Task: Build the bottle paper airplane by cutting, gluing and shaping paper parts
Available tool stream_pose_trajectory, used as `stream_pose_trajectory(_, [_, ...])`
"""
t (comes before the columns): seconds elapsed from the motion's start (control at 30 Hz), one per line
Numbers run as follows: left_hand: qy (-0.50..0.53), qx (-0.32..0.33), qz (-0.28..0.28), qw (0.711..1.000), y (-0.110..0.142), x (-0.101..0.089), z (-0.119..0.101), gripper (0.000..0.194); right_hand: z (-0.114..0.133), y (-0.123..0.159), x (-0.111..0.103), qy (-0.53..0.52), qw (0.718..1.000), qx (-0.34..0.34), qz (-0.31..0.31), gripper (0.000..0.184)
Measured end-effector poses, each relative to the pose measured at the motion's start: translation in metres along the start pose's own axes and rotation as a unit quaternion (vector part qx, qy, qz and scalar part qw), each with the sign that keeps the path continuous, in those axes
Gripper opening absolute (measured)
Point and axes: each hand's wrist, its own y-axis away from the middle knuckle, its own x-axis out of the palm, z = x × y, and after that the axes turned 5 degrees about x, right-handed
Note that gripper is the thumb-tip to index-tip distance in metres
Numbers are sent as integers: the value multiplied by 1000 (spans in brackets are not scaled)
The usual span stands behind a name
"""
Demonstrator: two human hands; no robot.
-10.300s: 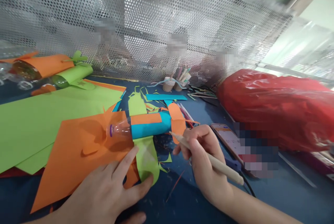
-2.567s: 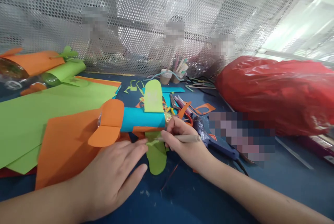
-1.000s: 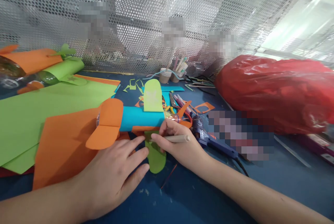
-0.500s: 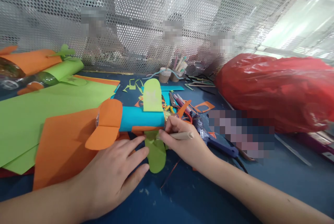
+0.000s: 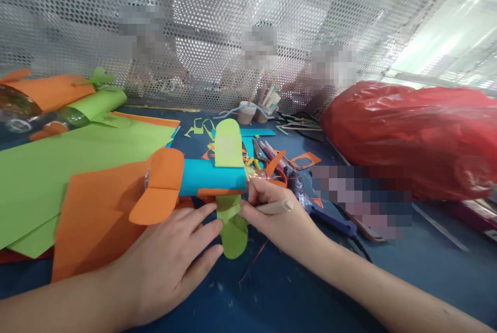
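The right hand (image 5: 285, 219) is pinched around a pale pen (image 5: 276, 207), its tip hidden by the fingers; the green lower wing (image 5: 234, 240) lies just beside that hand at nine o'clock; the blue-wrapped bottle (image 5: 213, 173) lies at ten o'clock from it and at one o'clock from the left hand (image 5: 174, 258), which lies flat, fingers apart, gripping nothing; a glue gun (image 5: 330, 217) rests at three o'clock from the right.

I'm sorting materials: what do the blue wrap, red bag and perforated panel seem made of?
Blue wrap: apparently matte paper or thin card, evenly coloured without gloss.
Red bag: seemingly thin, glossy plastic, given its creases and highlights.
Perforated panel: probably metal, from its silvery sheen, though plastic is possible.
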Motion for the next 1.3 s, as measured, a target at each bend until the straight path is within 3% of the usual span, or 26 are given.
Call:
stream_pose_trajectory(0.57, [13,6,16,1000,-5,-4,1,40,6,7,7,-64,996,-7,59,20])
stream_pose_trajectory(1.3, [3,22,21,1000,-7,-4,2,42,5,-5,5,37,999,-26,3,23])
